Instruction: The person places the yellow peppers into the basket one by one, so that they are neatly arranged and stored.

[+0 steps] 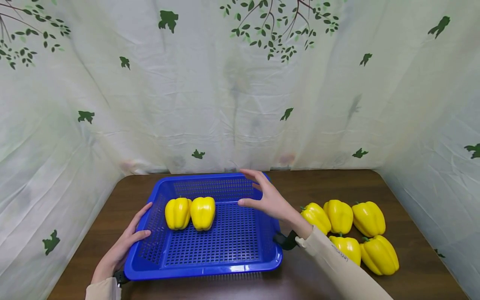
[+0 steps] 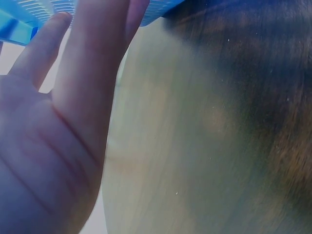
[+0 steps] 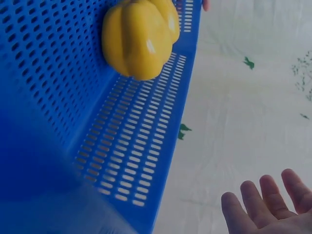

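Observation:
A blue plastic basket with slotted walls stands on the table. Two yellow bell peppers, one left and one right, sit side by side in its left half. My left hand holds the basket's left rim, with the thumb over the edge; the left wrist view shows its palm below the basket wall. Over the basket's right side hovers my right hand, fingers spread and nothing in them. Its fingers show beyond the basket wall in the right wrist view.
Several more yellow bell peppers lie grouped on the right of the brown table, some partly behind my right forearm. A pale curtain with leaf prints hangs behind the table and along both sides.

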`<state>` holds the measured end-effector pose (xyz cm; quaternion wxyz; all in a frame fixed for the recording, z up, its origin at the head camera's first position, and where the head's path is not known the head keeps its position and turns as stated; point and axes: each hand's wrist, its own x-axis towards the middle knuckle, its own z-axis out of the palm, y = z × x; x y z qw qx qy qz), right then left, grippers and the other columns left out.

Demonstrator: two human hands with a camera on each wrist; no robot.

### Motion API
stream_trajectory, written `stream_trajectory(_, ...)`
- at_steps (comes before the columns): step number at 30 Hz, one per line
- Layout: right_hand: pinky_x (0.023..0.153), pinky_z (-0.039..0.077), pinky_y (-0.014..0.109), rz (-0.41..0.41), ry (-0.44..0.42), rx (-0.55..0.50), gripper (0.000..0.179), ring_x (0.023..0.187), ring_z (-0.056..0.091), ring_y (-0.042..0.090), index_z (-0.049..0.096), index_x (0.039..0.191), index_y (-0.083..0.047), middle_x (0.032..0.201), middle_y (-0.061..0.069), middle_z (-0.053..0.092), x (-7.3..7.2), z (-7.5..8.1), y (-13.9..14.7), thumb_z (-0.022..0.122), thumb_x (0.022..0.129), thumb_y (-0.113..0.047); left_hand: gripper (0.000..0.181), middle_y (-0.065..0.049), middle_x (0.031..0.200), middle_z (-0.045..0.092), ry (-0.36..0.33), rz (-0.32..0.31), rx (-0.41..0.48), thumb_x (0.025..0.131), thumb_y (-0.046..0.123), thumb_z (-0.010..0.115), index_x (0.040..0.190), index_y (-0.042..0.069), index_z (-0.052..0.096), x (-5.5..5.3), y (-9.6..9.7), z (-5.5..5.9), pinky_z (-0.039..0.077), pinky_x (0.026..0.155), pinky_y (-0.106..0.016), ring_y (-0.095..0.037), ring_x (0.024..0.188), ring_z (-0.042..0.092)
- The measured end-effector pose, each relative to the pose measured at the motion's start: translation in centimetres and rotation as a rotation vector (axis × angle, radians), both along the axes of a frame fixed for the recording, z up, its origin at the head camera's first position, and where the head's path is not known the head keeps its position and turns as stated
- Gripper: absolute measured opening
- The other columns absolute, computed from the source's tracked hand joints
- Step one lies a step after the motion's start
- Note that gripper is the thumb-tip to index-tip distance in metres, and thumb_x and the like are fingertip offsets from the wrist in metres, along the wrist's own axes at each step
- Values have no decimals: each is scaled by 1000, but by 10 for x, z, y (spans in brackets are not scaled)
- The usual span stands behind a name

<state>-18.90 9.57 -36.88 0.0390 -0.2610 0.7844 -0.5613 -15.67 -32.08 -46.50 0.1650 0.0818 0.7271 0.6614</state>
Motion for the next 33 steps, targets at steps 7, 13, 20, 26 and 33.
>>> stream_trajectory(7, 109, 25, 47, -20, 19, -12, 73, 136, 29, 24, 32, 147, -13, 149, 8, 31, 1, -13, 23, 72, 86, -17, 70, -15, 147, 4, -2, 3, 14, 97, 15, 43, 153, 34, 5, 0, 1, -1, 46, 86, -51, -35, 116, 40)
stream_trajectory(13, 108, 24, 52, -49, 33, -27, 72, 137, 28, 28, 32, 147, -16, 149, 6, 30, 9, -9, 42, 71, 86, -20, 70, -15, 146, 4, -9, 9, 20, 97, 15, 43, 153, 35, 5, 0, 2, -1, 46, 86, -52, -35, 115, 41)
stream_trajectory(20, 108, 23, 51, -91, 42, -34, 72, 137, 28, 26, 30, 147, -13, 150, 7, 29, 21, -11, 66, 70, 87, -14, 70, -16, 147, 4, -2, 5, 28, 97, 15, 42, 153, 35, 5, 0, 2, -2, 46, 85, -52, -36, 116, 40)
stream_trajectory(26, 108, 24, 53, -134, 28, -28, 70, 137, 28, 27, 31, 146, -14, 150, 6, 30, 32, -19, 86, 70, 88, -17, 69, -18, 148, 2, 14, -2, 31, 98, 14, 41, 153, 35, 5, 2, 1, -3, 46, 84, -51, -36, 116, 40)
stream_trajectory(33, 106, 20, 60, -163, -35, -26, 67, 137, 26, 36, 30, 146, -11, 150, 11, 27, 49, -34, 108, 66, 90, -14, 69, -15, 148, 3, 13, 6, 26, 98, 14, 41, 153, 35, 5, 2, 0, -3, 46, 86, -49, -31, 117, 39)
